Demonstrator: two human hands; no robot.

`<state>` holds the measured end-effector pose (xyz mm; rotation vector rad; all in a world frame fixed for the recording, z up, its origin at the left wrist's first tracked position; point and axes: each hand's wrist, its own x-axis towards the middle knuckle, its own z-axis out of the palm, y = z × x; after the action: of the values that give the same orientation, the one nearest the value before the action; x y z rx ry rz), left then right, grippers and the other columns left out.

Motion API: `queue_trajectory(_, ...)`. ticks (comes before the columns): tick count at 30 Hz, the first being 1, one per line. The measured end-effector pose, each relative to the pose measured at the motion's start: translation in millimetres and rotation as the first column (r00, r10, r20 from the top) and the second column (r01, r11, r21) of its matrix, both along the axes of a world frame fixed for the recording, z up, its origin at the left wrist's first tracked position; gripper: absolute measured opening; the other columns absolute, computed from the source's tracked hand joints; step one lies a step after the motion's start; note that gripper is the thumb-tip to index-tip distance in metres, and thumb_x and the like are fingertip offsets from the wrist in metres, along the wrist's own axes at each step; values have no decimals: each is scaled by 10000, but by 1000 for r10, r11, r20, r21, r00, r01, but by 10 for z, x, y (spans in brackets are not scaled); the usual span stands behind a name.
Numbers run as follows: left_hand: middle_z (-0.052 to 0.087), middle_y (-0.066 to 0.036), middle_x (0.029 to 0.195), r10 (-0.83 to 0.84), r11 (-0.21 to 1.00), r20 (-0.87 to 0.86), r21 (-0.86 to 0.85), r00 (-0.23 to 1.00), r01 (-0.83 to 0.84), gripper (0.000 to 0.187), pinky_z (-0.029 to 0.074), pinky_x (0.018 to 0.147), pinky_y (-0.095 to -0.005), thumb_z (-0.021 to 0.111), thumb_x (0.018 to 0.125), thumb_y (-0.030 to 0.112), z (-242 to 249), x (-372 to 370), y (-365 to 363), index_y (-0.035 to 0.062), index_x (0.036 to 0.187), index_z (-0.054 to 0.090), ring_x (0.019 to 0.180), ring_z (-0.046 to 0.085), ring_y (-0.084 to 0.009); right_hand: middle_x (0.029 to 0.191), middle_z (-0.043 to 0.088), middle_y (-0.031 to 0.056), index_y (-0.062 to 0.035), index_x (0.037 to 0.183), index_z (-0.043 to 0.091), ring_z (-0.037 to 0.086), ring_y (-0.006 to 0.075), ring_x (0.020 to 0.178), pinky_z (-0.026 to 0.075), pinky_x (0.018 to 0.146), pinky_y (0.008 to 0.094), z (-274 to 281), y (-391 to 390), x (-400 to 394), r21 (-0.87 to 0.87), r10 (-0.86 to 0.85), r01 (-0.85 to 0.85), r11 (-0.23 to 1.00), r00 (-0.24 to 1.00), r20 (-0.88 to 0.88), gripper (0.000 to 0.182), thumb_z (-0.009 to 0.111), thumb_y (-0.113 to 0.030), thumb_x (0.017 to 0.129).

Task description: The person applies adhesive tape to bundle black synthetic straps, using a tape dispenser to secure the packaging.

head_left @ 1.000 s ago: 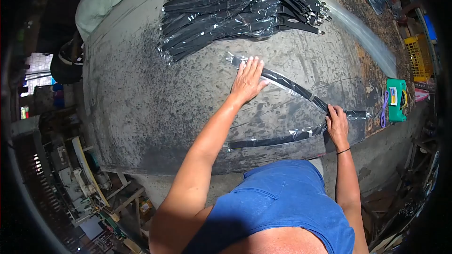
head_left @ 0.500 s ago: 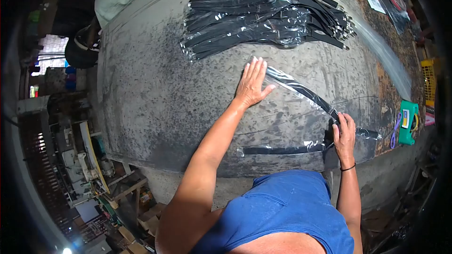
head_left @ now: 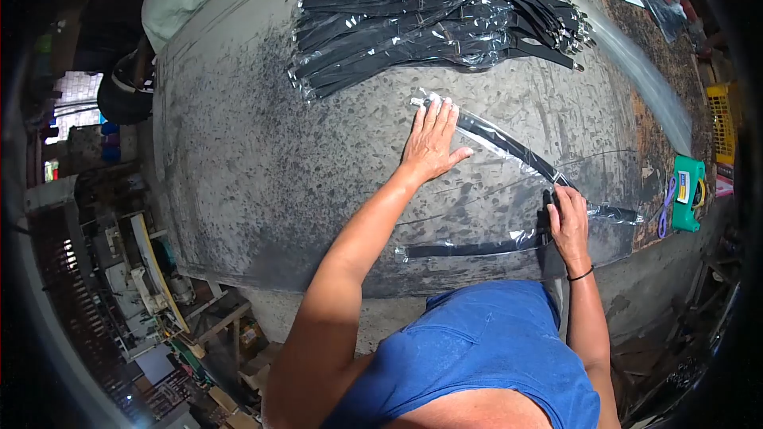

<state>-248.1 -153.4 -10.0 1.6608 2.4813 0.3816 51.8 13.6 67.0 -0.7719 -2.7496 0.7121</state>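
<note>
A black strap in clear plastic point(head_left: 509, 145) runs slantwise across the grey table. My left hand point(head_left: 431, 141) lies flat with fingers stretched over its upper left end, where crumpled plastic sticks out past the fingertips. At the strap's lower right end, beside a metal clip, my right hand point(head_left: 568, 224) has its fingers curled and pressed onto it. A second wrapped black strap point(head_left: 469, 249) lies along the near edge, its right part running under my right hand. Another wrapped end point(head_left: 616, 214) shows just right of that hand.
A large pile of wrapped black straps with metal clips point(head_left: 405, 16) covers the far part of the table point(head_left: 230, 151). At right are long clear plastic sleeves point(head_left: 648, 71), a green tape dispenser point(head_left: 687, 194), purple scissors point(head_left: 667, 206) and a yellow crate point(head_left: 722, 123).
My left hand has shifted slightly right along the strap, and crumpled plastic now shows beyond its fingertips. My right hand has moved slightly left. The whole view has shifted a little.
</note>
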Motion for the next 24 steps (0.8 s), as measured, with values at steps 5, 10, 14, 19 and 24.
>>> queue_trajectory(5,275,-210,1540,12,1000,5,25,1000,-12,890,137,1179,-515,492,879,638,-50,46,21,-5,1471,320,1440,201,-388,1120,595,147,-23,1204,598,559,339,1001,461,878,411,23,-32,-88,-13,9,-9,1000,1000,2,396,664,-35,814)
queue_trajectory(10,253,-224,1548,10,1000,23,1,1000,-10,898,120,1172,-544,507,870,649,-48,49,33,26,1487,309,1454,151,-415,1050,600,143,-66,1224,600,567,331,933,475,818,408,-32,-98,-529,-14,143,-144,989,988,-65,445,685,-29,788)
queue_trajectory(14,248,-228,1548,12,1000,23,5,1000,-12,902,123,1171,-546,516,866,648,-42,54,37,24,1485,312,1453,153,-419,943,569,122,-115,1324,537,558,325,835,469,736,423,-116,-125,-1161,22,276,-276,961,961,8,531,664,-71,810)
queue_trajectory(19,236,-218,1556,18,1000,32,4,999,-18,907,120,1169,-550,536,854,646,-33,52,35,31,1484,318,1450,160,-417,974,583,113,-181,1354,526,581,314,894,483,740,447,-265,-184,-1596,66,285,-302,951,939,192,498,605,-143,864)
queue_trajectory(24,244,-214,1552,10,1000,35,0,999,-10,902,122,1167,-551,565,840,634,-26,41,33,26,1468,346,1445,171,-410,997,589,104,-190,1359,526,587,308,921,488,752,459,-276,-184,-1651,23,277,-297,955,916,290,482,582,-181,880)
